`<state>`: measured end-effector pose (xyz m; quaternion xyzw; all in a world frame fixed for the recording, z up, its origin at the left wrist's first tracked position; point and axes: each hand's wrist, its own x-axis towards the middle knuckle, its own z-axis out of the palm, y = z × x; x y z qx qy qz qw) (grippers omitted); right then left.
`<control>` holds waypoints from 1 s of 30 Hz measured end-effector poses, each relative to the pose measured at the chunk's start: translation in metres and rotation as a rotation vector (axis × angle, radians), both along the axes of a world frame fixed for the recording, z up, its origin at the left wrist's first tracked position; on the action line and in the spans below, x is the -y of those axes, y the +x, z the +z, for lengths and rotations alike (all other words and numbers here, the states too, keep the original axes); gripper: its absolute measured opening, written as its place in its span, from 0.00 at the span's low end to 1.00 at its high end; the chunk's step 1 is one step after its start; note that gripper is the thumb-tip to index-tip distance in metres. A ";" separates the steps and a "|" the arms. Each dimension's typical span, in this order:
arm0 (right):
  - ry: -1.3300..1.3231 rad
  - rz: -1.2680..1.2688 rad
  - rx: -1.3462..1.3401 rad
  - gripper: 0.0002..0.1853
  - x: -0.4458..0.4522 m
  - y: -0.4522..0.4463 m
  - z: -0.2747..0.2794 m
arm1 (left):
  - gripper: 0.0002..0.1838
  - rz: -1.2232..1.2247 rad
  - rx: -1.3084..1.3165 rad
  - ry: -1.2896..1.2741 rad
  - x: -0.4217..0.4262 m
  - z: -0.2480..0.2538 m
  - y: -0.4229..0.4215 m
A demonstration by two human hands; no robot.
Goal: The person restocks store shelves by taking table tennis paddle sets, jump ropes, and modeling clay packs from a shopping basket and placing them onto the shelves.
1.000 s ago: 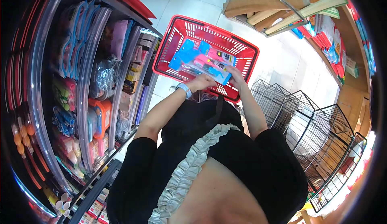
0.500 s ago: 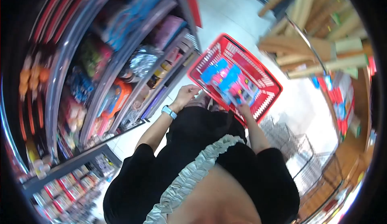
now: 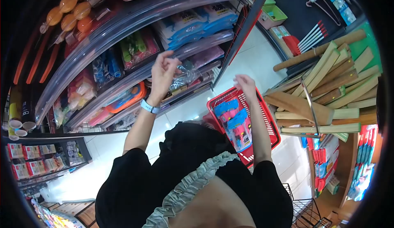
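Observation:
My left hand (image 3: 164,74), with a pale blue band on its wrist, is raised in front of the shelves; its fingers are bent and apart, and nothing shows in them. My right hand (image 3: 245,84) hovers over the far edge of the red basket (image 3: 269,123), fingers loosely spread and holding nothing visible. Inside the basket lie packages (image 3: 236,123) in blue and pink. Near my left hand, clear plastic-wrapped goods (image 3: 186,75) sit on a shelf, with blue-and-white packs (image 3: 197,23) above them.
Shelves (image 3: 135,14) with clear plastic fronts curve along the left. Wooden boards (image 3: 324,92) jut from a rack at the right. Wire baskets (image 3: 303,211) stand at the lower right, and a low rack of red-and-white boxes (image 3: 30,151) is at the lower left.
The view has turned towards the shelves. My right hand has let go of the package, now lying in the basket, and lifted away. My left hand has risen from the basket towards the shelves.

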<state>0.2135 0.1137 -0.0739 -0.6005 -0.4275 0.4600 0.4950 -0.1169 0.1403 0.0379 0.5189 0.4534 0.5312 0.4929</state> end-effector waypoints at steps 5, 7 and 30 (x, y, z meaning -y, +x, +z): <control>0.148 0.099 -0.149 0.15 -0.082 -0.066 0.103 | 0.24 -0.017 0.007 -0.138 -0.053 0.024 -0.020; 0.188 0.060 -0.211 0.16 -0.105 -0.085 0.128 | 0.24 -0.059 0.062 -0.144 -0.068 0.025 -0.023; 0.189 -0.095 -0.188 0.06 -0.091 -0.070 0.100 | 0.18 -0.331 0.333 -0.396 -0.065 0.002 -0.017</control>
